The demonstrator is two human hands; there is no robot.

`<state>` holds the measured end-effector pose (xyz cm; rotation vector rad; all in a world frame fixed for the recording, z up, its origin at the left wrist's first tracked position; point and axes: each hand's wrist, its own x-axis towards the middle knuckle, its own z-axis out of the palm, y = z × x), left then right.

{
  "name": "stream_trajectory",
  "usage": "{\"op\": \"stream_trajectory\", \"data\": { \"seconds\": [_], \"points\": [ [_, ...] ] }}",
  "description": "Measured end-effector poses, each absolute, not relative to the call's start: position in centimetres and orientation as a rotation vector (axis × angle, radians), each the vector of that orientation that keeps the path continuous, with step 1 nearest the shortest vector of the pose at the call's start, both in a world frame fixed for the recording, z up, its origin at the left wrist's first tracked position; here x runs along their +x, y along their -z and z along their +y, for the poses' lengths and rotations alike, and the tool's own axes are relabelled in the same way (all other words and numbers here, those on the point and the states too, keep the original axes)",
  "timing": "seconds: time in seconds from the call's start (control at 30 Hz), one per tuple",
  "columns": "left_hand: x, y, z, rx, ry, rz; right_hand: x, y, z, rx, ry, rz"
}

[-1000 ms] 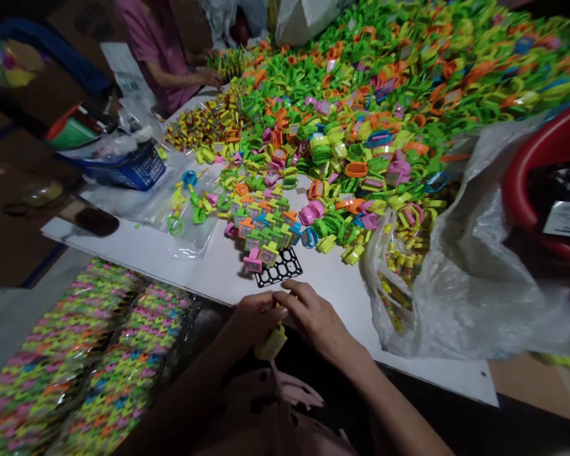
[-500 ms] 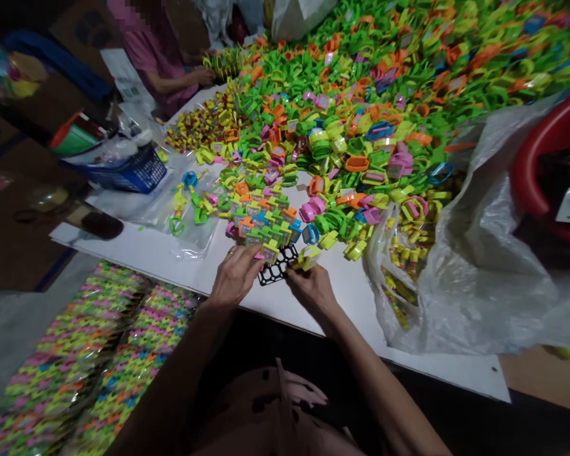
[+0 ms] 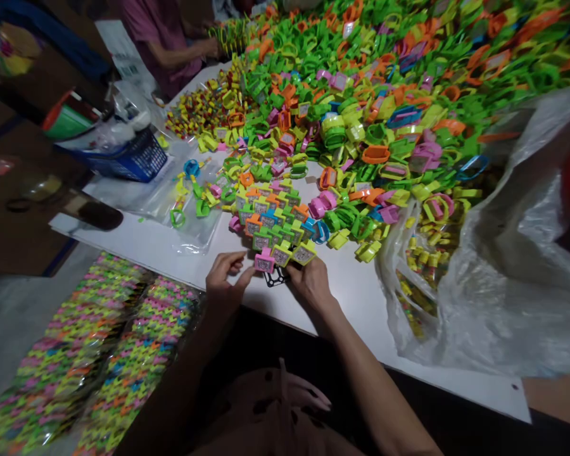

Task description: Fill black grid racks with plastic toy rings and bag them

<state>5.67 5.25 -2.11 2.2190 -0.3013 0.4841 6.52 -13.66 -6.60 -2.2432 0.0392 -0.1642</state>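
Rows of square-faced plastic toy watches point(image 3: 266, 221) lie close together on the white table point(image 3: 137, 244), in orange, green, blue and yellow. At the near end of the rows is a pink toy watch point(image 3: 265, 261), and my left hand point(image 3: 225, 278) rests just to its left, fingers apart, holding nothing. My right hand point(image 3: 311, 285) has its fingertips at a yellow toy watch point(image 3: 304, 254) at the row's right corner. Under these pieces a black plastic grid point(image 3: 275, 277) shows only in part, mostly hidden by the watches and my fingers.
A huge heap of green, orange and pink toy watches point(image 3: 361, 107) covers the far table. A transparent plastic bag point(image 3: 498, 285) lies at right. A blue basket point(image 3: 128, 158) stands at left. A person in a pink top point(image 3: 159, 38) works at the far end. Packed bags point(image 3: 109, 354) lie on the floor.
My left hand has moved left off the rows and opened. The yellow watch now sits against the row's near corner, covering more of the black grid. The view has tilted slightly.
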Motion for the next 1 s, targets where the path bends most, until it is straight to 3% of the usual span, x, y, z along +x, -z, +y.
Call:
{"op": "stream_trajectory", "data": {
  "seconds": [0.13,0.37,0.6,0.77,0.9,1.0],
  "points": [
    [5.4,5.3,4.6,2.354,-0.217,-0.329,6.3,6.2,-13.8,-2.323,0.153,0.016],
    [7.0,6.9,3.5,2.481,-0.151,-0.428,6.2,6.0,-13.1,-2.484,0.073,-0.017],
    [8.3,5.9,3.9,2.36,0.191,-0.386,7.4,5.0,-13.2,-2.636,-0.156,-0.111],
    [6.5,5.1,4.9,2.399,0.063,-0.344,6.0,5.9,-13.1,-2.606,-0.081,-0.168],
    [7.9,2.5,8.8,2.35,0.246,-0.443,5.7,7.7,-12.9,-2.549,-0.083,-0.068],
    [11.7,-0.3,11.9,2.593,0.051,-0.072,5.4,7.3,-12.2,-2.452,-0.07,-0.033]
  ]
}}
